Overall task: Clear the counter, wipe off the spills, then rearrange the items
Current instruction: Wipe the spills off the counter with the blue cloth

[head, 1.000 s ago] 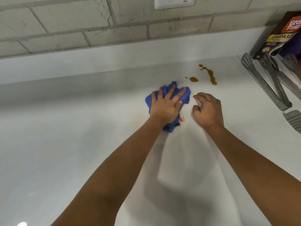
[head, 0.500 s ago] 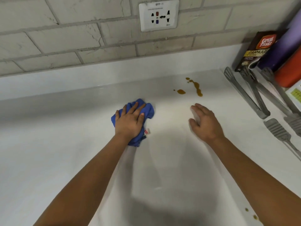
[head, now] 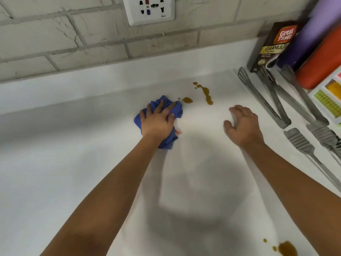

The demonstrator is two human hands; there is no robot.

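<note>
Wiping toward the brown spills

Nearest lay a brown puddle (head: 287, 248); beyond it, the right hand (head: 243, 126) braced empty on the counter (head: 55, 163); the left hand (head: 157, 121) pressed the blue cloth (head: 177, 109), edging the far spill (head: 187, 100).

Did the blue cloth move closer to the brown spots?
Yes. The blue cloth slid right toward the brown spots, almost touching the nearest one; half a second ago a gap separated them.
</note>
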